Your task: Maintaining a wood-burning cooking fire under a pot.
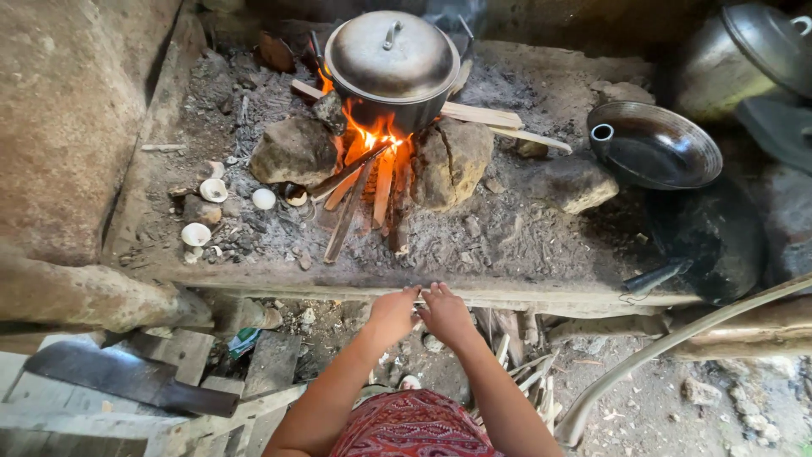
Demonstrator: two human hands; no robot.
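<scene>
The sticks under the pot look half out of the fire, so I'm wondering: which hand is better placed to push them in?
Probably left. Both hands rest together at the hearth edge, but the left hand lies closer below the sticks than the right hand.

A crumpled teal-and-white wrapper (244,340) on the ground below the hearth's front edge.

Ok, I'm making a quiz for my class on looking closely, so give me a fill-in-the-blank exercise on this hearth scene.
1. The lidded pot sits over the fire, propped on ____.
2. Both hands, the left hand and right hand, rest at the front edge of the ____.
3. The big knife lies to the person's ____.
4. The empty pan is ____ of the pot.

Missing words: stones; hearth; left; right
</scene>
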